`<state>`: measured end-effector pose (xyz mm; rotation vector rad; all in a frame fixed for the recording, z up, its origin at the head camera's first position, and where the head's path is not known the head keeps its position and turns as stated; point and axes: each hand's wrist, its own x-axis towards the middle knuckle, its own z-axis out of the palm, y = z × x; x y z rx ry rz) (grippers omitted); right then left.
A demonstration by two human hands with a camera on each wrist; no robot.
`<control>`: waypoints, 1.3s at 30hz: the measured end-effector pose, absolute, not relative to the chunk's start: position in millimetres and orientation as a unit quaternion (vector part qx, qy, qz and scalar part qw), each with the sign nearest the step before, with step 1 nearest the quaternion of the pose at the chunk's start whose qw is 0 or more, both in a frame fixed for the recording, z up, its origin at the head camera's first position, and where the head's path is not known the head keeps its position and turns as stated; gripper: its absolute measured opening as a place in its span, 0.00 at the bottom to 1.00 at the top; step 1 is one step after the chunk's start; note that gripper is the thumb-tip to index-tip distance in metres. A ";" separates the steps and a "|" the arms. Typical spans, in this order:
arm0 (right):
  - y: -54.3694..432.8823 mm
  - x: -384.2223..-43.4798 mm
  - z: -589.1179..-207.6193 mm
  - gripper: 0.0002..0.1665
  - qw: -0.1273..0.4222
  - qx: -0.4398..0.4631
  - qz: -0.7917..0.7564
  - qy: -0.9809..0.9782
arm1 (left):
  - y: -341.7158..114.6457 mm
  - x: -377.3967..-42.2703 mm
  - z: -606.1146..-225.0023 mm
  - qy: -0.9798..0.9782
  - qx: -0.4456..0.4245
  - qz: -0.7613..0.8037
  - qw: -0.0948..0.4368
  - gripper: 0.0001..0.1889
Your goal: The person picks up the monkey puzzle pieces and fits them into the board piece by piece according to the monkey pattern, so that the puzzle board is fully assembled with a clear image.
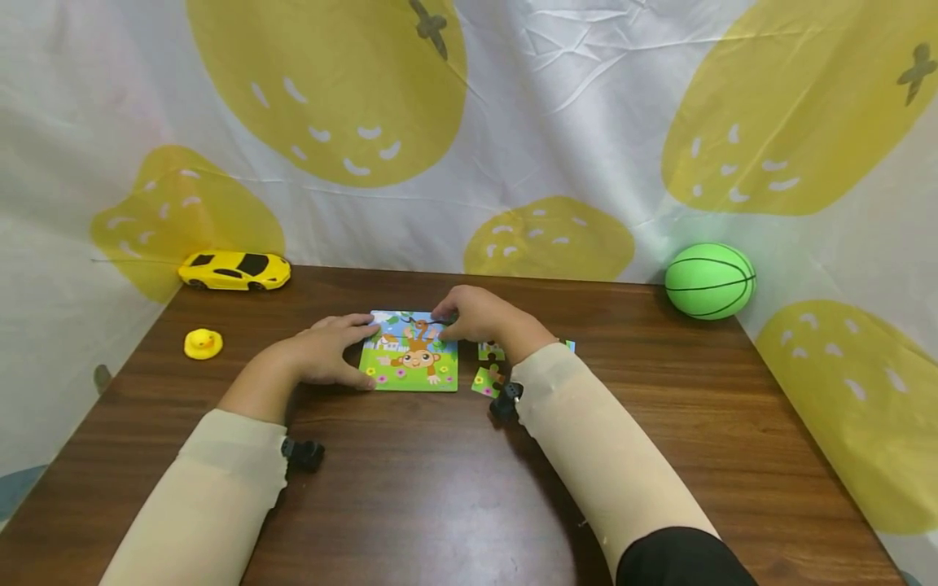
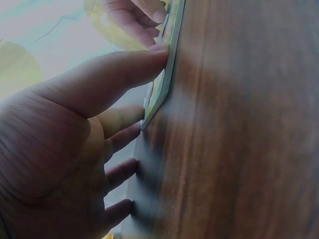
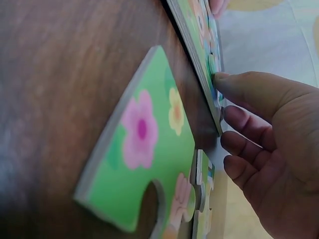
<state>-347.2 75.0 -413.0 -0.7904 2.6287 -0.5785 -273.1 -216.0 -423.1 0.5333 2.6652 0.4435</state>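
A square jigsaw puzzle (image 1: 410,378) with a monkey picture lies flat on the table. My left hand (image 1: 326,350) rests along its left side, thumb on the lower left corner and fingers spread near the upper left. In the left wrist view the thumb (image 2: 134,67) presses on the puzzle's edge (image 2: 172,64). My right hand (image 1: 476,313) is at the upper right part, thumb and fingers pinching a slightly raised puzzle piece (image 3: 212,64); the fingers partly hide it. Loose pieces lie right of the puzzle; a green one with flowers (image 1: 485,382) is closest to me.
More loose pieces (image 1: 489,351) lie partly under the right wrist. A yellow toy car (image 1: 234,271) and a yellow rubber duck (image 1: 202,344) stand at the left. A green ball (image 1: 709,281) sits at the back right. Patterned cloth (image 1: 572,163) hangs behind the wooden table (image 1: 410,496).
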 end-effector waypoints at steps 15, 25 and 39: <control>72.9 -346.4 -410.4 0.21 0.173 -0.273 -0.179 0.929 | -215.7 -271.9 -421.9 0.949 0.188 0.161 0.193 0.57; 70.3 -345.0 -410.0 0.21 0.163 -0.280 -0.155 0.934 | -215.5 -271.5 -421.1 0.949 0.186 0.161 0.195 0.56; 63.5 -346.2 -413.1 0.24 0.142 -0.294 -0.188 0.926 | -214.8 -272.6 -421.8 0.949 0.181 0.162 0.200 0.56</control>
